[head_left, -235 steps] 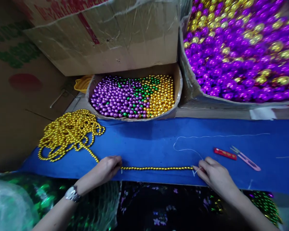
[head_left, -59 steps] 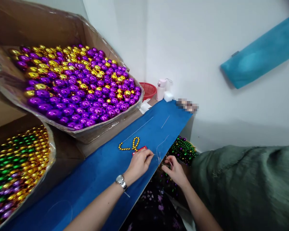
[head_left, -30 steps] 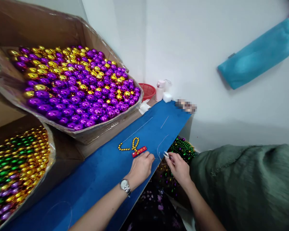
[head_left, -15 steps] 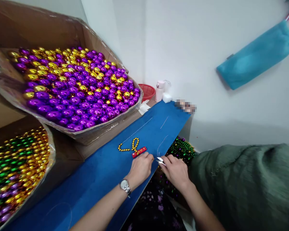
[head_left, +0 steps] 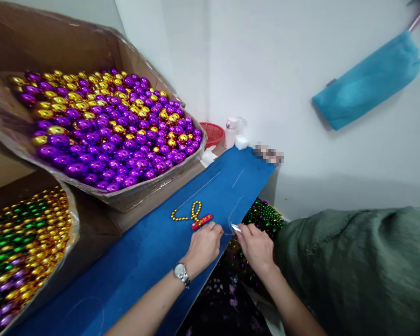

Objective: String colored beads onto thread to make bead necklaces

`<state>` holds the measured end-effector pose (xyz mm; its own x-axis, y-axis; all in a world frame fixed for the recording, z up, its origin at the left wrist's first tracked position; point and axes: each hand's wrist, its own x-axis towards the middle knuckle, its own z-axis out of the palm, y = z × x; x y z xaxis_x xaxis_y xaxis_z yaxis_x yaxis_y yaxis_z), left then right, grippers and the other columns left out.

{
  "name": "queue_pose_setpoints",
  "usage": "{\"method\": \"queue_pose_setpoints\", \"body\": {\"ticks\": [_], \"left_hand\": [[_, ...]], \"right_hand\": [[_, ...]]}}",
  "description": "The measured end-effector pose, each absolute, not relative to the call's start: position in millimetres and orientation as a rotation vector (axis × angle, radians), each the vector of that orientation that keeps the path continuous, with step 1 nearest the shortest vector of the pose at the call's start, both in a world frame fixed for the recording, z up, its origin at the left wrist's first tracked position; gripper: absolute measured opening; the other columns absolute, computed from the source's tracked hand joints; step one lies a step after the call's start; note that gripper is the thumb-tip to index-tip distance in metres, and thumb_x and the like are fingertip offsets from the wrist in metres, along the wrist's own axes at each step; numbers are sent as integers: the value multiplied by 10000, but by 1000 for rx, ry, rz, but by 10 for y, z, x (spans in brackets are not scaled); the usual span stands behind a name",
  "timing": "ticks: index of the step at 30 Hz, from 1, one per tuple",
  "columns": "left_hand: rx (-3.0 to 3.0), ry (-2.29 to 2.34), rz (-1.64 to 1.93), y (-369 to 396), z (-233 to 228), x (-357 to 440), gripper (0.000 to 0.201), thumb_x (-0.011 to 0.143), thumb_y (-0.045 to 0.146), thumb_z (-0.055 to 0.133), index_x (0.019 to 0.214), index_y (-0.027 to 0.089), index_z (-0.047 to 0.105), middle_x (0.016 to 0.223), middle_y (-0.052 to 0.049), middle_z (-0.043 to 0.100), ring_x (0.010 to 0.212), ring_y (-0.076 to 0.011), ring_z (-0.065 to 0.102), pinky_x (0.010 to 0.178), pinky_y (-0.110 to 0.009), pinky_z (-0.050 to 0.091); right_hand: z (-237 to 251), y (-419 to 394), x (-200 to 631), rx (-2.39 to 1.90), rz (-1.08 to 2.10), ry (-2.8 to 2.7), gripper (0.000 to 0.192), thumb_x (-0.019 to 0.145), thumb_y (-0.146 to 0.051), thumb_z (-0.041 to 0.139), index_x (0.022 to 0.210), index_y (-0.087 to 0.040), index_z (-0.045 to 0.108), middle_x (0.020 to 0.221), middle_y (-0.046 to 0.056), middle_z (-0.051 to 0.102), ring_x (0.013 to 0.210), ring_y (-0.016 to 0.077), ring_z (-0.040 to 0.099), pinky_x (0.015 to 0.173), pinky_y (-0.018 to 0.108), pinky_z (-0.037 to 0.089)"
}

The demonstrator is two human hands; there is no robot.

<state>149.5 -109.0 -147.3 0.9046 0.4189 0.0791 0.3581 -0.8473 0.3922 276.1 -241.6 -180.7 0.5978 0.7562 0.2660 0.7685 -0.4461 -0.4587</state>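
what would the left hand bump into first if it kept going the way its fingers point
Probably the red tool: it lies just past the left hand on the blue mat, with the gold bead strand right behind it. Depth is unclear, so the fingers may already touch it.

1. The right hand [head_left: 255,245] has come up beside the left hand [head_left: 205,242], now holding small snips [head_left: 235,228] at the white thread [head_left: 227,223].
2. The gold bead strand [head_left: 189,213], once stretched between both hands, lies coiled just beyond the left hand.
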Motion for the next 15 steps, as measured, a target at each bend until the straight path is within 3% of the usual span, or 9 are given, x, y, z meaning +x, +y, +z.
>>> {"method": "queue_pose_setpoints", "body": {"ticks": [7, 12, 15], "left_hand": [[2565, 599, 280, -1021, -1433, 1416, 205, 906, 204, 400, 854, 196, 597, 863, -56, 647, 783, -183, 606, 666, -265, 434], [2503, 620, 295, -999, -1384, 1324, 218, 905, 220, 403, 835, 192, 608, 835, -53, 656, 765, -183, 607, 676, -271, 435], [2392, 644, 335, -962, -1330, 1209, 210, 899, 239, 424, 813, 195, 611, 802, -35, 651, 740, -176, 599, 676, -273, 425]], "right_hand": [[-2334, -2472, 2836, -1988, 237, -837, 333, 801, -460, 618, 985, -192, 544, 907, 23, 634, 804, 160, 621, 664, 249, 491], [-2693, -2349, 2701, -1937, 385, -729, 264, 904, -357, 558, 1046, -134, 568, 915, 24, 629, 739, 126, 626, 653, 284, 529], [-2799, -2501, 2903, -2029, 366, -632, 253, 923, -319, 537, 1098, -137, 566, 1020, 48, 615, 824, 149, 626, 712, 325, 535]]}}
